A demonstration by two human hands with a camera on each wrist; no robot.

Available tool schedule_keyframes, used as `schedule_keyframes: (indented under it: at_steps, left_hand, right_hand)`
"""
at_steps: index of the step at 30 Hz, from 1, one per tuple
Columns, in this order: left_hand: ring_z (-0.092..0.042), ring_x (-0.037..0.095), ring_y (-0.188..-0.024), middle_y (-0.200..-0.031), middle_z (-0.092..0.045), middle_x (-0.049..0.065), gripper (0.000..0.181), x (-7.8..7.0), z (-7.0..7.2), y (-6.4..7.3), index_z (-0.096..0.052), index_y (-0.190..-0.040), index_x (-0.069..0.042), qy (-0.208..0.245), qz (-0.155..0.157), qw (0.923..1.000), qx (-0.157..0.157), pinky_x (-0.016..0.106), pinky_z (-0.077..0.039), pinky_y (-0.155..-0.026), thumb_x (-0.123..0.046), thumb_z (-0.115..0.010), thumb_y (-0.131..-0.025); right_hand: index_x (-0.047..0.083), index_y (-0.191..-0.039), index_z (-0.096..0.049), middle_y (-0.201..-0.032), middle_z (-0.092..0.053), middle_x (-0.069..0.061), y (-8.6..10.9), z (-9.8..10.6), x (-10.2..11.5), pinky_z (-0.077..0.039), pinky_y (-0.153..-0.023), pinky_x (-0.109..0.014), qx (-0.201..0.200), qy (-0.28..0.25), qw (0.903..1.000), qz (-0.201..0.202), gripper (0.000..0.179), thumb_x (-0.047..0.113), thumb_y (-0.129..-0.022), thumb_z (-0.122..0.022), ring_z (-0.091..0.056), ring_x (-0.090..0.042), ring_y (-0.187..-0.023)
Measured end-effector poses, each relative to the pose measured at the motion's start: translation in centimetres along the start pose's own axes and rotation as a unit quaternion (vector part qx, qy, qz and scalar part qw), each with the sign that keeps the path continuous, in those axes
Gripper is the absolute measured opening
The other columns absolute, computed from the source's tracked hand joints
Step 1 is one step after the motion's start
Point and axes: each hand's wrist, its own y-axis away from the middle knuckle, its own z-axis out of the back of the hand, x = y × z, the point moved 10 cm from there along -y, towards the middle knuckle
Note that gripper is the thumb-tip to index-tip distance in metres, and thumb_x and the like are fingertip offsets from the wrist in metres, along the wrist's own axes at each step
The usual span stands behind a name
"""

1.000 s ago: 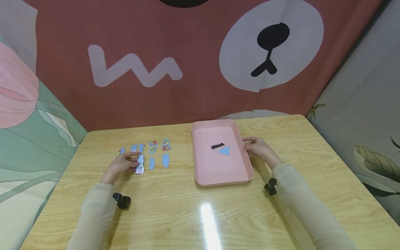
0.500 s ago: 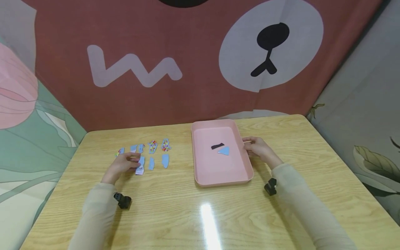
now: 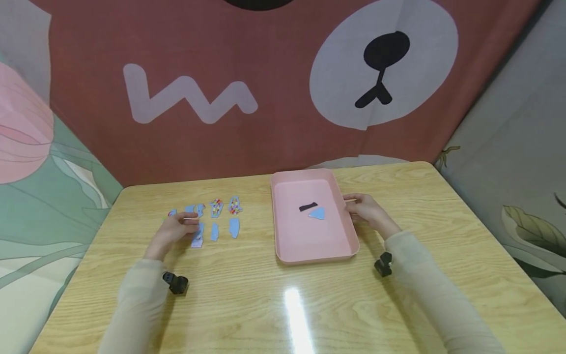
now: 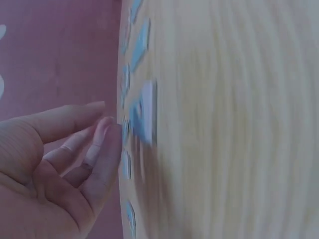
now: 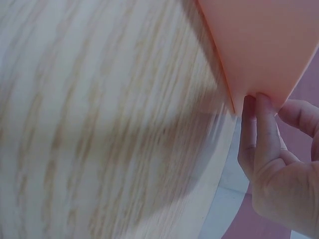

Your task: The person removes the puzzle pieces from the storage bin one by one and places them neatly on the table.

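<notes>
My left hand point(image 3: 177, 228) hovers over the left end of two rows of flat, irregular puzzle pieces, its fingers loosely bent with nothing between them. Just beyond its fingertips lies a blue-and-white piece point(image 3: 197, 237), partly covered by the hand in the head view; in the left wrist view this piece point(image 4: 144, 114) rests flat on the table. My right hand point(image 3: 367, 210) touches the right side of a pink tray point(image 3: 314, 248). In the right wrist view its fingertips press against the tray's outer wall point(image 5: 259, 50), near the rim. Inside the tray are a dark strip point(image 3: 308, 207) and a light-blue piece point(image 3: 317, 213).
Two plain blue pieces point(image 3: 234, 227) lie in the near row. Behind them are pieces with a multicoloured pattern point(image 3: 235, 205) and several smaller blue ones. The wooden table point(image 3: 239, 295) ends at a reddish cloth backdrop point(image 3: 199, 147).
My left hand has shifted slightly up and right over the pieces, and the blue-and-white piece beneath it has turned a little. The right hand and the tray have stayed in place.
</notes>
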Motion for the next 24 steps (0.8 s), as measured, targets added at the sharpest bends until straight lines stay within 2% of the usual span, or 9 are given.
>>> schedule_keyframes:
  at_steps: [3, 8, 12, 16, 22, 24]
  left_hand:
    - [-0.063, 0.016, -0.1, -0.135, -0.048, 0.031, 0.051, -1.5, -0.8, -0.2, -0.038, -0.14, 0.008, 0.0, -0.025, 0.9997, 0.0, 0.029, -0.056, -0.087, -0.01, -0.054, -0.096]
    - [-0.055, 0.037, -0.119, -0.137, -0.046, 0.029, 0.05, -4.3, -3.1, -0.6, -0.038, -0.142, 0.004, 0.014, -0.065, 0.9978, 0.004, 0.037, -0.053, -0.097, -0.011, -0.053, -0.096]
    - [-0.055, 0.038, -0.117, -0.135, -0.048, 0.028, 0.049, -6.8, -5.2, -1.1, -0.039, -0.141, 0.004, 0.022, -0.094, 0.9953, 0.012, 0.039, -0.052, -0.098, -0.01, -0.053, -0.096]
    - [-0.055, 0.037, -0.117, -0.133, -0.049, 0.028, 0.048, -9.5, -7.5, -1.6, -0.041, -0.14, 0.004, 0.036, -0.118, 0.9921, 0.022, 0.042, -0.051, -0.099, -0.008, -0.054, -0.095]
    - [-0.057, 0.036, -0.116, -0.131, -0.052, 0.026, 0.044, -12.8, -10.4, -2.5, -0.047, -0.136, 0.003, 0.06, -0.132, 0.9892, 0.022, 0.043, -0.052, -0.097, -0.005, -0.055, -0.094]
    - [-0.058, 0.036, -0.115, -0.128, -0.054, 0.026, 0.043, -13.9, -11.1, -2.9, -0.049, -0.134, 0.004, 0.065, -0.143, 0.9874, 0.019, 0.04, -0.054, -0.095, -0.003, -0.056, -0.092]
  right_hand:
    - [-0.009, -0.14, -0.035, -0.115, -0.055, -0.016, 0.0, 0.0, 0.0, -0.052, -0.069, -0.015, -0.002, 0.0, 1.0, 0.0, 0.053, 0.007, -0.092, -0.05, -0.056, 0.0, -0.076]
    - [-0.009, -0.14, -0.036, -0.111, -0.056, -0.012, -0.1, 0.1, -0.2, -0.052, -0.069, -0.014, -0.004, 0.004, 1.0, -0.004, 0.052, 0.007, -0.092, -0.05, -0.056, 0.0, -0.076]
    - [-0.008, -0.141, -0.036, -0.111, -0.056, -0.011, -0.2, 0.0, -0.3, -0.052, -0.071, -0.014, -0.001, 0.008, 0.9999, -0.006, 0.052, 0.008, -0.093, -0.05, -0.056, 0.0, -0.078]
    - [-0.008, -0.141, -0.034, -0.12, -0.054, -0.019, -0.1, 0.0, -0.3, -0.053, -0.072, -0.014, 0.003, 0.007, 1.0, -0.002, 0.053, 0.007, -0.093, -0.048, -0.058, -0.001, -0.082]
    - [-0.008, -0.142, -0.034, -0.125, -0.053, -0.021, -0.2, 0.0, -0.3, -0.053, -0.073, -0.014, 0.003, 0.007, 1.0, -0.003, 0.053, 0.007, -0.093, -0.049, -0.058, -0.001, -0.084]
    - [-0.008, -0.142, -0.034, -0.124, -0.053, -0.021, -0.3, 0.0, -0.3, -0.053, -0.073, -0.014, 0.002, 0.008, 1.0, -0.004, 0.052, 0.007, -0.094, -0.049, -0.058, -0.001, -0.083]
